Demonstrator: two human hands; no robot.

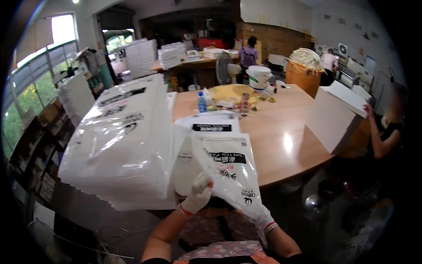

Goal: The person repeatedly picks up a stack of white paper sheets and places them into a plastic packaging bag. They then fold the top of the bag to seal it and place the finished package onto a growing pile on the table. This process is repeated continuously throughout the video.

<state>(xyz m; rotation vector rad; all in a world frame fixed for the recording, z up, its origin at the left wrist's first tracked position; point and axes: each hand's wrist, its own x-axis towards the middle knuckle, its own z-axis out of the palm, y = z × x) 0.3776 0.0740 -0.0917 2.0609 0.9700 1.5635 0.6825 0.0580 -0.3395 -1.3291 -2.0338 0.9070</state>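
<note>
In front of me a clear plastic bag with black print (241, 176) lies at the near edge of the table, with white paper showing through it. My left hand (198, 193), in a white glove with a red cuff edge, is closed on the bag's left edge, which is lifted and creased. My right hand (265, 219), gloved the same way, is at the bag's lower right corner; loose film partly covers its fingers, and they look closed on it. Just beyond lies another printed bag (213, 127). To the left rises a tall stack of printed bags (118, 141).
The wooden table (281, 127) carries a blue bottle (201, 102), a glass jar (245, 104), a white bucket (258, 78) and a fan (224, 68). At right, a co-worker (387, 127) touches a stack of white sheets (334, 116). An orange bin (301, 78) stands behind.
</note>
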